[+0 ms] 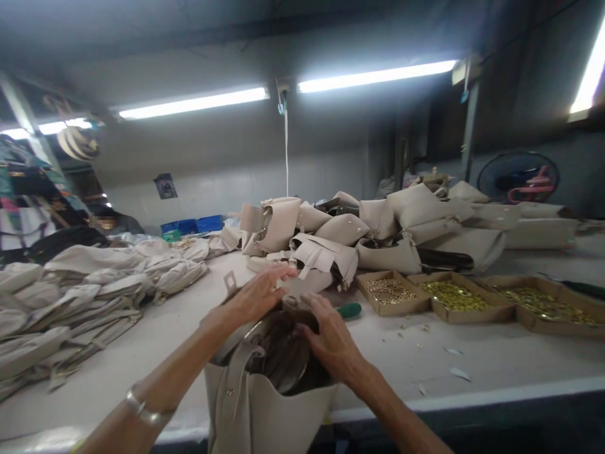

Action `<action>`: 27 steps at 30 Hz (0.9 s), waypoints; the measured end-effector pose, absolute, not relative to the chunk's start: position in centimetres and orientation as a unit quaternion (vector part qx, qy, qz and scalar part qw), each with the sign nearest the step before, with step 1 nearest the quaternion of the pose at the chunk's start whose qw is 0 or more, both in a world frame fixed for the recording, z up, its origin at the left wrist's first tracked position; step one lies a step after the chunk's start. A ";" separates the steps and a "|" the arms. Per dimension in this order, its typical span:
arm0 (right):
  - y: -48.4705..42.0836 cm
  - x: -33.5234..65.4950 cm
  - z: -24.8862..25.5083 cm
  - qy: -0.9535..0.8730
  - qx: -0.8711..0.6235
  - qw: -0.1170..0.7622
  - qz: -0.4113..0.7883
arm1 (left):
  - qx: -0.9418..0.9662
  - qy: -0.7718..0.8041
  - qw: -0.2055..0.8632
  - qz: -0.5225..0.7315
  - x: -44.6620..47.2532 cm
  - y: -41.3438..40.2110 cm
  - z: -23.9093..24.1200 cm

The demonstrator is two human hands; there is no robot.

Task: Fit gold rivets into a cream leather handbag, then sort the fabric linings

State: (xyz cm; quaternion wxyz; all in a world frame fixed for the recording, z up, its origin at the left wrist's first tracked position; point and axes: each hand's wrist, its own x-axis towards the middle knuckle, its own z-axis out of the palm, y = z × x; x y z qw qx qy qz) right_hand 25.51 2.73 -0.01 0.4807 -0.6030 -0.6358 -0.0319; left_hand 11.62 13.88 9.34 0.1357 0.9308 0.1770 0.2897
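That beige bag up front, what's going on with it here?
A person's left hand is over the mouth of the open bag, with the right hand at the mouth's right side. Whether either grips it is hard to tell. Beyond lies a pile of beige bags, with cardboard boxes of small gold-coloured pieces further right.

1. Left hand (pixel 258 295) stretches out at far edge of open beige bag (pixel 283 410).
2. Right hand (pixel 333 340), thumb spread, is at its right edge.
3. Green handle (pixel 350 310) lies just beyond.
4. Cardboard boxes (pixel 472 314) hold gold-coloured pieces (pixel 456 296).
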 end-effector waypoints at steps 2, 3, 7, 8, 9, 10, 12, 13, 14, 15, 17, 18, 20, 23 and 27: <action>2.8 24.8 -1.8 -0.637 -0.595 0.491 -0.014 | 0.906 0.238 0.111 0.333 10.8 11.8 7.7; 2.7 24.6 -2.4 -0.638 -0.588 0.496 -0.017 | 0.901 0.265 0.116 0.324 10.3 10.8 7.1; 2.2 23.7 -3.2 -0.639 -0.582 0.500 -0.053 | 0.866 0.329 0.294 0.237 8.5 8.8 4.9; 2.1 23.3 -3.2 -0.643 -0.582 0.493 -0.060 | 0.840 0.340 0.353 0.232 8.3 8.7 4.3; 2.0 23.0 -3.3 -0.648 -0.583 0.486 -0.069 | 0.810 0.354 0.405 0.234 8.2 8.7 3.7; 1.8 22.6 -3.5 -0.652 -0.583 0.477 -0.083 | 0.780 0.370 0.445 0.237 8.2 8.8 3.2; 1.5 21.6 -4.1 -0.661 -0.579 0.462 -0.123 | 0.733 0.397 0.496 0.243 8.2 8.7 2.3; 1.3 21.2 -4.4 -0.663 -0.575 0.455 -0.151 | 0.714 0.406 0.515 0.245 8.2 8.5 2.0; 1.0 20.7 -4.8 -0.665 -0.569 0.449 -0.182 | 0.696 0.413 0.533 0.248 8.2 8.3 1.8; 0.8 20.2 -5.2 -0.666 -0.563 0.441 -0.211 | 0.681 0.418 0.547 0.250 8.0 8.0 1.7; 0.3 19.3 -5.9 -0.666 -0.556 0.427 -0.255 | 0.661 0.428 0.558 0.262 7.7 7.4 1.8; 0.0 18.9 -6.0 -0.665 -0.554 0.424 -0.267 | 0.658 0.433 0.558 0.262 7.4 7.2 1.9; -0.4 18.3 -6.2 -0.662 -0.552 0.426 -0.277 | 0.663 0.431 0.556 0.256 7.1 6.8 2.3; -0.6 18.0 -6.1 -0.661 -0.544 0.437 -0.277 | 0.662 0.425 0.565 0.250 6.9 6.4 2.9; -0.2 17.5 -6.2 -0.653 -0.550 0.447 -0.267 | 0.628 0.433 0.579 0.287 7.3 5.9 3.3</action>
